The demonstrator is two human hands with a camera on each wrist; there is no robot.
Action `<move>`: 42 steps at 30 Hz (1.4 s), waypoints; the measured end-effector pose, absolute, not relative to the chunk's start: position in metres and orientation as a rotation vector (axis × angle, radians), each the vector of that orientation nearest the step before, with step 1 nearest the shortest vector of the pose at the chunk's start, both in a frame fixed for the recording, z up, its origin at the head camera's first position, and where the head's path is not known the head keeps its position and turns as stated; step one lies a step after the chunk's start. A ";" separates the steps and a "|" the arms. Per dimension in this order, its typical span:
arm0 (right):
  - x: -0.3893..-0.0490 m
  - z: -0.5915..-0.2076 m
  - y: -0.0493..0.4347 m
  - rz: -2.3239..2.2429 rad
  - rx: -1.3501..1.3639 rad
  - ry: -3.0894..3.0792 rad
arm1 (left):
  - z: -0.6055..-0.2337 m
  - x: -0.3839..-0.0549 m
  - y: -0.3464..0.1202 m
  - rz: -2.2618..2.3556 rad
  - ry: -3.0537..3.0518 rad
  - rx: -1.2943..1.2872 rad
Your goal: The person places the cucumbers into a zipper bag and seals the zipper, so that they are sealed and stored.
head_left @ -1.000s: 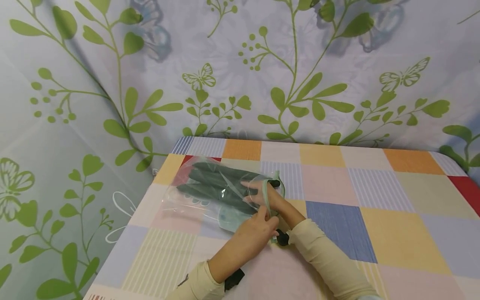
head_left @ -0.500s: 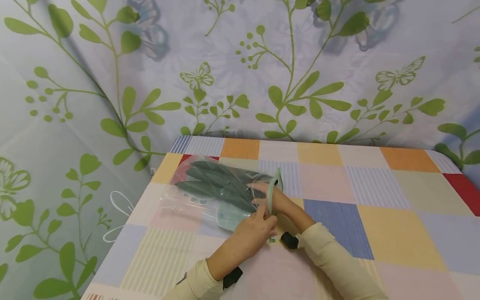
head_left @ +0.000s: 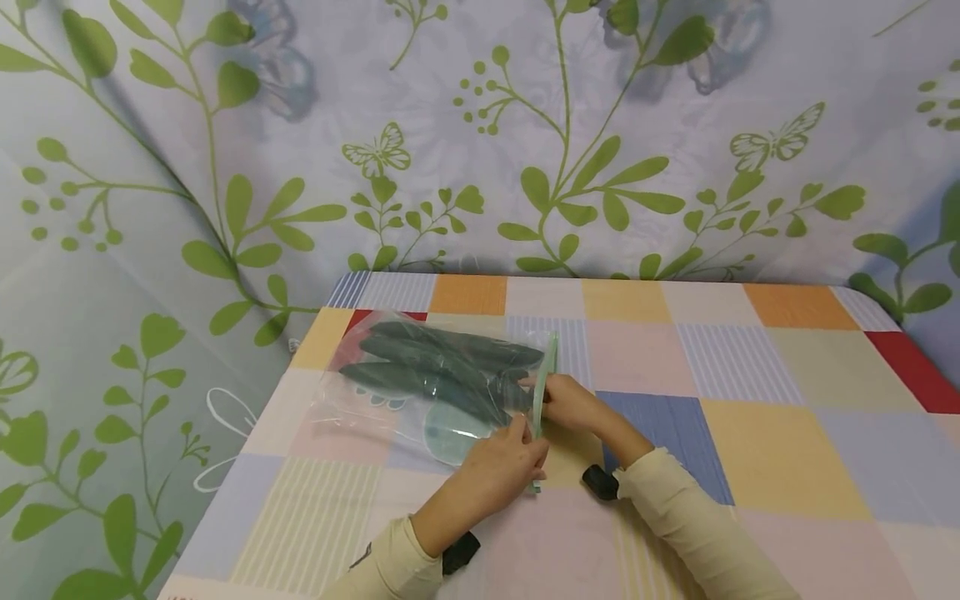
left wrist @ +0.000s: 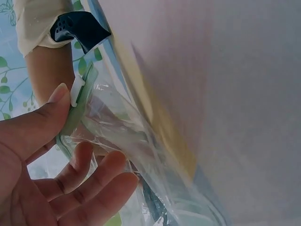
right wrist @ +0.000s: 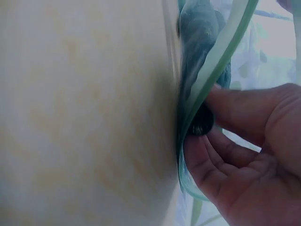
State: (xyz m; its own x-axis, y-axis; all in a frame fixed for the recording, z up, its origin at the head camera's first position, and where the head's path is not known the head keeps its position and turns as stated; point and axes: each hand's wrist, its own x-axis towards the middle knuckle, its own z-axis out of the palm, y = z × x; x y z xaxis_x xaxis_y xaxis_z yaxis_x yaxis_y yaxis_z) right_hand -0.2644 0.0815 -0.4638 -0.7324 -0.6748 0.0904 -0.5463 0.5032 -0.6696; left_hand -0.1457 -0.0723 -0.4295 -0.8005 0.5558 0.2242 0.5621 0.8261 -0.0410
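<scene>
A clear zip bag [head_left: 408, 423] with a pale green zip edge [head_left: 546, 375] lies on the table, several dark green cucumbers [head_left: 386, 379] inside it. My left hand [head_left: 498, 471] pinches the near end of the zip edge. In the left wrist view, its thumb presses beside a white slider [left wrist: 77, 90], while the other fingers spread under the film. At the bag's mouth is my right hand [head_left: 573, 404], with its fingertips inside. The right wrist view shows its thumb and fingers gripping the dark end of a cucumber [right wrist: 201, 125]; the rest is behind the zip edge.
The table has a patchwork cloth [head_left: 780, 450]. Behind and to the left hangs a curtain [head_left: 450, 150] printed with green leaves and butterflies. Each wrist carries a small black camera mount, such as the right one [head_left: 600, 482].
My right hand has drawn back to the right, from deep inside the bag to its mouth. The dark cucumber end that poked past the zip edge no longer shows there. My left hand keeps its pinch.
</scene>
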 end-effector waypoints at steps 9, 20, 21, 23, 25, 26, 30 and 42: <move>-0.265 -0.458 0.074 -1.142 -0.829 2.614 | -0.432 -0.143 -0.067 0.005 -2.699 -0.854; -0.265 -0.458 0.071 -1.138 -0.839 2.612 | -0.438 -0.142 -0.059 0.050 -2.562 -0.847; -0.265 -0.458 0.072 -1.135 -0.835 2.605 | -0.438 -0.142 -0.058 0.053 -2.549 -0.849; -0.265 -0.457 0.076 -1.127 -0.824 2.598 | -0.439 -0.143 -0.057 0.071 -2.522 -0.852; -0.263 -0.457 0.083 -1.134 -0.810 2.591 | -0.439 -0.143 -0.055 0.096 -2.510 -0.851; -0.262 -0.457 0.087 -1.139 -0.811 2.591 | -0.439 -0.143 -0.055 0.112 -2.511 -0.853; -0.248 -0.457 0.109 -1.128 -0.862 2.617 | -0.438 -0.142 -0.052 0.166 -2.529 -0.853; -0.194 -0.456 0.134 -1.129 -0.948 2.157 | -0.435 -0.153 -0.040 0.178 -2.571 -0.745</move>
